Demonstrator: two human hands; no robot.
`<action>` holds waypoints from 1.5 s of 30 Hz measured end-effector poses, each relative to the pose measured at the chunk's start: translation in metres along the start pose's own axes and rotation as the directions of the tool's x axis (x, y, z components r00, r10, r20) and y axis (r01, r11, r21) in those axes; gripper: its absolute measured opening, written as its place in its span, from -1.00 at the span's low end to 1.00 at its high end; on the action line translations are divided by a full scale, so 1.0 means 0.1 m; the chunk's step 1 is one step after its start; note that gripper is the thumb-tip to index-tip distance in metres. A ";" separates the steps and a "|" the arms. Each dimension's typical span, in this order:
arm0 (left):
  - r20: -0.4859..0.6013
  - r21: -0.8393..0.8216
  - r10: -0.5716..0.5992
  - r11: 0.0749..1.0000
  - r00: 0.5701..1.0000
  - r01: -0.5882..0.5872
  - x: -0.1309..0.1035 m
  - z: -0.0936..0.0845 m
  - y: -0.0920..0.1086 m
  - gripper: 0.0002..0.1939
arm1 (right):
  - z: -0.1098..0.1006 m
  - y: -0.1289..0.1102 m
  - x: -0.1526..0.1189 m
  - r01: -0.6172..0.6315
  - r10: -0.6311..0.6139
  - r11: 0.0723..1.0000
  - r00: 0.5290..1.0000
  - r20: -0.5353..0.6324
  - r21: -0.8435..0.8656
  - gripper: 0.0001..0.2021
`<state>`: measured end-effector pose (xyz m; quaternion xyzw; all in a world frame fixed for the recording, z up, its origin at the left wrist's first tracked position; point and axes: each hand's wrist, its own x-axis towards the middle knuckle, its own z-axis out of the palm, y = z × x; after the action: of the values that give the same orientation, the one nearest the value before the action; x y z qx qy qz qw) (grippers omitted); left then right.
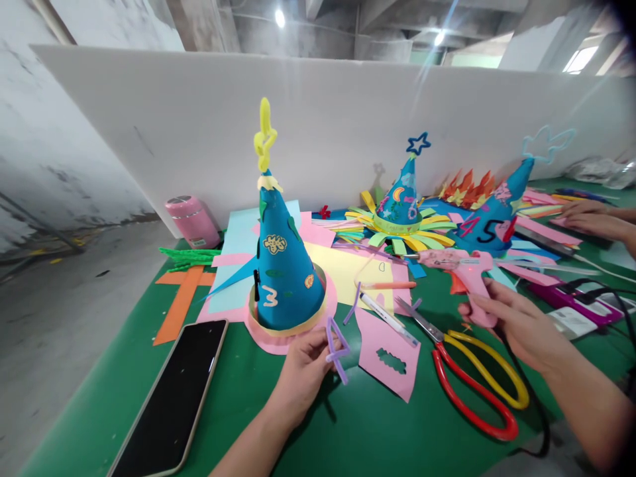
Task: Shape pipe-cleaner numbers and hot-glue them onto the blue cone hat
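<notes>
My left hand (304, 371) pinches a purple pipe-cleaner piece (336, 351) bent into an A-like shape, just right of a blue paper cone hat (288, 265). That hat stands upright on a pink brim, with a pale "3" on its front and a yellow twisted pipe cleaner on its tip. My right hand (511, 318) is wrapped round the handle of a pink glue gun (462, 265), whose nozzle points left. Below the gun lie scissors (437, 338) with one red and one yellow handle, beside a white marker (387, 318) and pink paper (387, 364) with a cut-out hole.
A black phone (173, 397) lies at the front left, with a pink bottle (193, 222) behind it. Two more blue cone hats (401, 199) (501, 212) stand farther back. Another person's hands (593, 218) show at the right edge. A white board (328, 112) borders the green table (238, 411).
</notes>
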<state>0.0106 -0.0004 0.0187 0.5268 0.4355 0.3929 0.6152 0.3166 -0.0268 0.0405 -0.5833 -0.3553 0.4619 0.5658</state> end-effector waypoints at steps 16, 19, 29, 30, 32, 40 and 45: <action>0.134 -0.197 -0.080 0.975 0.988 0.106 0.03 -0.10 -0.07 -0.81 | 0.48 0.10 -0.61 0.026 0.163 0.902 0.903 0.397 -0.430 -0.77; 0.151 -0.212 -0.073 0.972 0.986 0.105 0.04 -0.10 -0.06 -0.79 | 0.54 0.12 -0.67 -0.007 0.200 0.898 0.897 0.395 -0.439 -0.76; 0.157 -0.217 -0.040 0.973 0.987 0.074 0.03 -0.08 -0.04 -0.75 | 0.62 0.06 -0.65 0.170 0.061 0.838 0.915 0.398 -0.519 -0.72; 0.157 -0.220 -0.039 0.973 0.987 0.073 0.03 -0.08 -0.05 -0.75 | 0.62 0.06 -0.65 0.178 0.050 0.835 0.918 0.394 -0.521 -0.72; 0.161 -0.222 -0.038 0.972 0.986 0.074 0.03 -0.08 -0.05 -0.75 | 0.64 0.06 -0.66 0.185 0.054 0.831 0.912 0.407 -0.525 -0.73; 0.144 -0.223 -0.047 0.972 0.989 0.078 0.03 -0.07 -0.03 -0.78 | 0.59 0.08 -0.68 0.153 0.076 0.809 0.930 0.359 -0.567 -0.72; 0.139 -0.212 -0.064 0.973 0.988 0.093 0.03 -0.08 -0.04 -0.78 | 0.49 0.08 -0.64 0.189 0.085 0.796 0.906 0.414 -0.575 -0.68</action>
<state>0.0038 0.0044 0.0134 0.4632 0.3691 0.3781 0.7115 0.2487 -0.0715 0.0449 -0.6092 -0.6129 0.4226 0.2731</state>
